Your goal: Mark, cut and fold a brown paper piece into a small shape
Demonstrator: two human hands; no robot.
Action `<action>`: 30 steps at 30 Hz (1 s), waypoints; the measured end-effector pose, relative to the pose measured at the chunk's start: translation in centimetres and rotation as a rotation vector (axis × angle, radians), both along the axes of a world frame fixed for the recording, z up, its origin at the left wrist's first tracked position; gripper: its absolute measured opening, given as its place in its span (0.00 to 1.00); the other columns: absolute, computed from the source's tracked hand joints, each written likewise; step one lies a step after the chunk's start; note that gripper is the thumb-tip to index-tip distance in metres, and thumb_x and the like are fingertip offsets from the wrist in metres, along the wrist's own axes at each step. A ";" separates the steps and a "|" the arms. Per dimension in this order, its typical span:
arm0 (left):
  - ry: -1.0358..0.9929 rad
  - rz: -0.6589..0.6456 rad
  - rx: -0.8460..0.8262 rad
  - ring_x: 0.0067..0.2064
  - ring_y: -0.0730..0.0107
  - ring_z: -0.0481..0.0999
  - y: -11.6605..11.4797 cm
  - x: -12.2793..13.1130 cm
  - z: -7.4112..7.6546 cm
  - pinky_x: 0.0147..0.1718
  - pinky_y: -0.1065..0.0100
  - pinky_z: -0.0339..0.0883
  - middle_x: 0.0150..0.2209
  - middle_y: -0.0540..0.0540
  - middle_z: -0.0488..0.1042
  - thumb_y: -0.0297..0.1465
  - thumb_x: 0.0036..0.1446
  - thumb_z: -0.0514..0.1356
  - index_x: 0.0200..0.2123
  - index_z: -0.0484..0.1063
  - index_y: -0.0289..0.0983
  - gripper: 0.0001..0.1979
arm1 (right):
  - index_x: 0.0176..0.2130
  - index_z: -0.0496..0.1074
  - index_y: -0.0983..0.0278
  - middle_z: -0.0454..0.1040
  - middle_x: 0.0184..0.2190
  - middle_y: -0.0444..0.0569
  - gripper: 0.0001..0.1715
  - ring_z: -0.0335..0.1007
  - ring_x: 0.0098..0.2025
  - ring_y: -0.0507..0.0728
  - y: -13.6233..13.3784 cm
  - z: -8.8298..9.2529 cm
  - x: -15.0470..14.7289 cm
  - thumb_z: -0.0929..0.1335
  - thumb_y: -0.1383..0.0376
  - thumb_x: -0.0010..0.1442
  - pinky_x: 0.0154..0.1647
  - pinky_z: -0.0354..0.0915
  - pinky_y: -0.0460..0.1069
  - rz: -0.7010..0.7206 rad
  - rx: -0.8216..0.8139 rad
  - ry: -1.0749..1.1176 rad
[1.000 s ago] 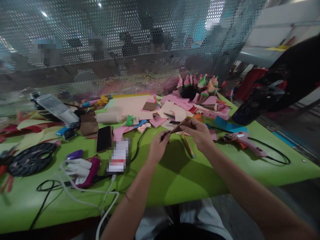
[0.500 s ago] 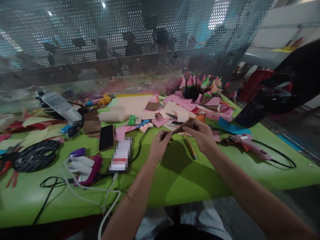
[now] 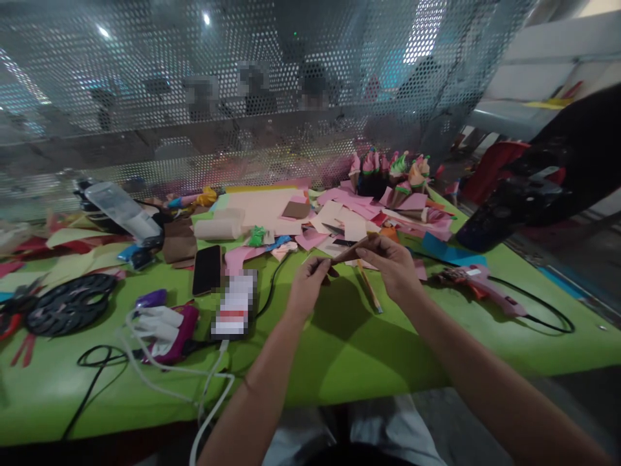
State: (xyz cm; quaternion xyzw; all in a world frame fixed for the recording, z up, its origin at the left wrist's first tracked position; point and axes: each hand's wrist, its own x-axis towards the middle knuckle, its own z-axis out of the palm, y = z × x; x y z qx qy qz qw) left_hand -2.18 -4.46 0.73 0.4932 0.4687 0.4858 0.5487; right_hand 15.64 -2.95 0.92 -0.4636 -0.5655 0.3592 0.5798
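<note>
Left hand [image 3: 307, 285] and right hand [image 3: 395, 265], fingertips pinched, face each other over a green table [image 3: 339, 362] whose far edge bears a cluster of swirl-topped cones [image 3: 400, 166], apparently finished. A pink glue gun [image 3: 491, 292] lies untouched to the right, while the brown paper [image 3: 353, 251] gripped between the hands, too nearly edge-on to tell flat from rolled, shows no swirl and looks barely begun, most of its making left; a pencil [image 3: 369, 291] lies just below.
</note>
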 end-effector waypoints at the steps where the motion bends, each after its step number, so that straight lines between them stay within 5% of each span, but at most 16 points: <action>1: -0.037 -0.016 -0.035 0.24 0.76 0.67 -0.1 0.0 0.0 0.27 0.72 0.62 0.26 0.47 0.77 0.44 0.55 0.62 0.31 0.75 0.35 0.16 | 0.27 0.72 0.60 0.74 0.28 0.46 0.15 0.70 0.33 0.58 0.0 0.0 0.0 0.75 0.54 0.50 0.37 0.67 0.54 0.010 -0.014 0.040; 7: -0.206 -0.120 -0.243 0.25 0.73 0.70 -0.4 0.0 0.0 0.26 0.71 0.62 0.24 0.45 0.75 0.50 0.51 0.62 0.28 0.75 0.33 0.23 | 0.27 0.74 0.59 0.74 0.28 0.45 0.12 0.71 0.33 0.58 -0.2 0.3 -0.2 0.76 0.56 0.48 0.39 0.68 0.55 0.079 -0.061 0.120; 19: -0.307 -0.228 -0.299 0.26 0.74 0.70 -0.7 -0.1 0.2 0.24 0.73 0.58 0.24 0.49 0.72 0.44 0.46 0.68 0.29 0.70 0.36 0.18 | 0.26 0.76 0.60 0.74 0.26 0.45 0.13 0.68 0.31 0.56 -0.3 0.8 -0.4 0.77 0.55 0.45 0.36 0.65 0.53 0.100 -0.096 0.149; 30: 0.196 -0.148 0.077 0.27 0.74 0.70 0.0 0.1 -1.0 0.28 0.71 0.61 0.24 0.52 0.71 0.31 0.57 0.58 0.32 0.67 0.37 0.03 | 0.23 0.70 0.60 0.67 0.25 0.43 0.14 0.62 0.29 0.55 -0.1 0.4 -0.1 0.76 0.57 0.44 0.32 0.59 0.51 0.024 -0.078 0.125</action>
